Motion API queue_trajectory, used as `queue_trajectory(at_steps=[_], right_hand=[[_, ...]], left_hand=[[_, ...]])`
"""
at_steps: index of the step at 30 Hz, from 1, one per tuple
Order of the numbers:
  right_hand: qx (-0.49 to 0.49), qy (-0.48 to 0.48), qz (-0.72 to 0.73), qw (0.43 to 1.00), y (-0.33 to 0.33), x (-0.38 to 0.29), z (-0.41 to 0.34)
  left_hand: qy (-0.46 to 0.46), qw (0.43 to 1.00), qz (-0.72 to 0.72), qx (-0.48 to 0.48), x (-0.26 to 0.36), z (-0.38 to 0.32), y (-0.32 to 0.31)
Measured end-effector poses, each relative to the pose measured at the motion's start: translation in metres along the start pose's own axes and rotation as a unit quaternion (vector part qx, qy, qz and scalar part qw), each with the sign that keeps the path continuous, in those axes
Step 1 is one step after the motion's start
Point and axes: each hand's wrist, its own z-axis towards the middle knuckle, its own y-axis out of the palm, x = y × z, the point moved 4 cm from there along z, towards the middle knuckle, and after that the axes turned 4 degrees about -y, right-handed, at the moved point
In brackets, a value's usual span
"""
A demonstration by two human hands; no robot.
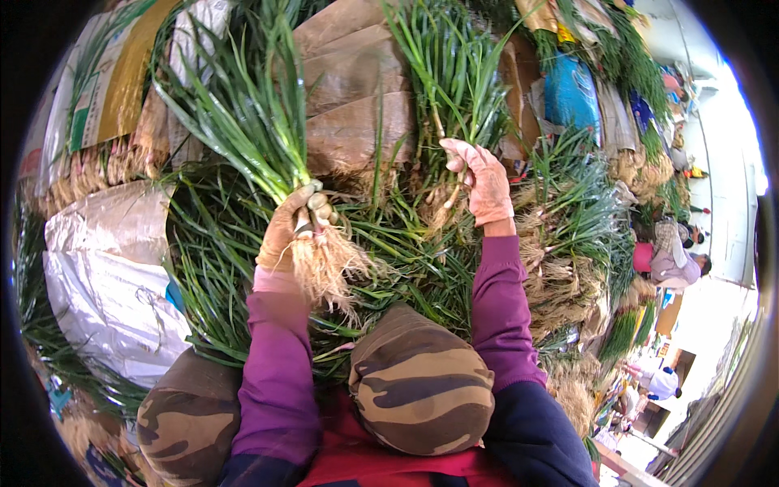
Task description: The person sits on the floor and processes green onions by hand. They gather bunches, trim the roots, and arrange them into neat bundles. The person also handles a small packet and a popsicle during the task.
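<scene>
My left hand (286,234), in a stained thin glove, is closed round a bunch of green garlic plants (258,134); pale roots hang below the fist and long leaves fan up and to the left. To its right, my right hand (484,182), gloved too, has its fingers curled at the stem of a garlic plant (452,196) with a small pale bulb and roots. Behind that hand stands a clump of upright green leaves (453,79). Loose garlic leaves (395,243) lie in a heap beneath both hands, over and beyond my camouflage-clad knees (426,389).
Brown plastic sheeting (359,91) lies ahead. At left are a white woven sack (115,310) and wrapped garlic bundles (103,164). Rooted bundles (560,280) and a blue sack (571,94) stand at right. Several people sit farther off at the right, one in a checked garment (672,262).
</scene>
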Motion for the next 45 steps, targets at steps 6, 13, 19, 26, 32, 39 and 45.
queue_trajectory(at_steps=[6,13,19,26,32,39,45], right_hand=[[0.138,0.001,-0.063,0.988,-0.101,-0.001,-0.034],[-0.123,-0.181,-0.257,0.941,0.012,0.048,-0.058],[-0.376,-0.272,-0.335,0.820,0.119,-0.021,-0.035],[-0.018,-0.049,-0.566,0.823,0.008,0.058,0.110],[-0.136,-0.054,-0.366,0.919,0.074,-0.005,-0.004],[-0.235,-0.066,-0.130,0.961,0.105,0.051,-0.036],[-0.053,0.115,0.176,0.976,0.150,0.053,-0.006]], left_hand=[[0.007,0.999,-0.003,0.035,-0.001,-0.002,-0.006],[0.030,0.971,-0.137,-0.192,0.018,-0.008,0.065],[0.056,0.874,0.000,-0.482,0.062,-0.030,0.113],[-0.008,0.992,0.122,0.015,-0.001,0.011,0.052],[-0.030,0.987,0.103,0.123,-0.014,0.009,0.029],[-0.054,0.975,0.140,0.161,-0.030,0.006,0.004],[-0.042,0.972,0.144,0.181,-0.037,0.017,-0.016]])
